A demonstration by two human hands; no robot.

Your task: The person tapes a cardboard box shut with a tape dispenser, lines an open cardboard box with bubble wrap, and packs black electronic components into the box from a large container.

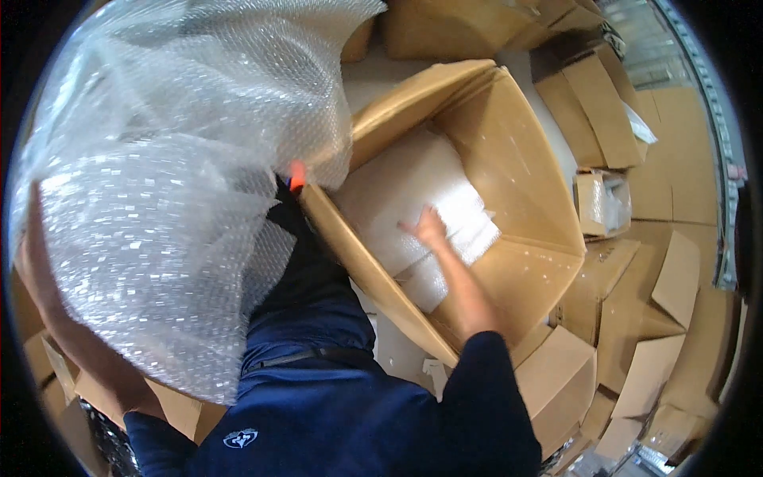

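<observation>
Bubble wrap [159, 262] is at the left side of the person, as one big, clear sheet which rises in wide folds from near the waist up to the upper edge of the view. Its lower part hangs in front of the left forearm, and a loose corner of it lies over the dark trousers [306, 290]. The left hand [33, 246] is at the outer left edge of the wrap, and most of it is hidden or blurred there, so I cannot tell if its fingers grasp the sheet or only support it. The right hand [429, 228] reaches down into a large open box [524, 151], just to the right of the wrap. This hand is not closed around anything: its thumb and fingers are spread apart over a white sheet [409, 171], which covers a part of the bottom of the box. Whether the fingertips press on this sheet, I cannot tell. Between the wrap and the near wall of the box, a small orange thing [297, 175] is visible. Farther to the right, well apart from the wrap, there is a small box [590, 204] with clear plastic [613, 203] inside, and near it stands a taller box [596, 111] with its flaps open.
</observation>
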